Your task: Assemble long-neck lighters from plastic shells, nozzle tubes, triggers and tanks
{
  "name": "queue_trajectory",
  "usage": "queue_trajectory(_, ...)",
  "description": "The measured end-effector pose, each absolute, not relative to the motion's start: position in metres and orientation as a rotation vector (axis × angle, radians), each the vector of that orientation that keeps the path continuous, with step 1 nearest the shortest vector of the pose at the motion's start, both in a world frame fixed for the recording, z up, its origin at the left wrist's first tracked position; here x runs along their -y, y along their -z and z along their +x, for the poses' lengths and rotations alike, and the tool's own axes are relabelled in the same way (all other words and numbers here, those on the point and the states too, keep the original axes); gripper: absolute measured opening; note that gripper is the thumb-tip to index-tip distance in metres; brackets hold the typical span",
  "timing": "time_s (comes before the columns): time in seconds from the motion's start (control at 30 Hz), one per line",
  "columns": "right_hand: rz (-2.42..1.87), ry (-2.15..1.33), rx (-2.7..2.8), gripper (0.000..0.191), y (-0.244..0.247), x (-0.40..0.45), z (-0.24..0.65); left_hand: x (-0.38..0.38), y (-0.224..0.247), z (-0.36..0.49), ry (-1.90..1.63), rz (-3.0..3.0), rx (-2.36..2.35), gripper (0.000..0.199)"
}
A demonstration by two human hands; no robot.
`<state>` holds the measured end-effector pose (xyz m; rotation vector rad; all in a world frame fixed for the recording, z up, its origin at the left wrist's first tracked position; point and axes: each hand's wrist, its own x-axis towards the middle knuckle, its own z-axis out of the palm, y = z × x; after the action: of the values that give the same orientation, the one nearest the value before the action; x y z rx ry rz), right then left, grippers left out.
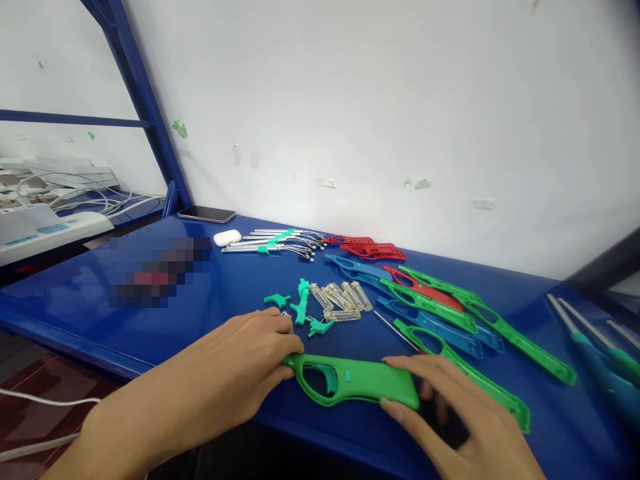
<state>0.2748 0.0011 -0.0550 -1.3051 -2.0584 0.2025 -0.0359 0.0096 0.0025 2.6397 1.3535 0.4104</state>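
A green lighter body (367, 380) with a teal trigger in its loop lies level between my hands, over the front of the blue table. My left hand (260, 360) pinches its narrow left end. Thumb and fingers of my right hand (450, 407) close on its wide right end. Just beyond are teal trigger pieces (300, 308) and clear fuel tubes (345, 298). Green half shells (525, 347), blue half shells (435, 327) and a red half shell (425, 288) lie to the right, beside a thin metal rod (395, 329).
Metal rods with wires (275, 241) and red shells (375, 250) lie toward the wall. A phone (207, 214) and a white case (227, 237) sit at the back left. Lighters with metal tips (595, 347) are at far right. A blurred patch covers something at left.
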Motion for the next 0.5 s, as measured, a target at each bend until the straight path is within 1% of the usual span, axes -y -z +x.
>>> queue_trajectory(0.1,-1.333,-0.249,2.064,0.027,0.0567,0.0000,0.2734,-0.0121,-0.0020,-0.0366,-0.342,2.622,-1.308,0.014)
queue_trajectory(0.27,-1.352,-0.267,2.068,0.028,0.0592,0.0003,0.2749,-0.0120,0.0007,-0.0377,-0.344,2.612,-1.278,0.018)
queue_trajectory(0.5,-1.337,-0.195,2.085,0.028,0.0608,-0.0007,0.2779,-0.0106,-0.0018,-0.0343,-0.337,2.581,-1.297,0.021)
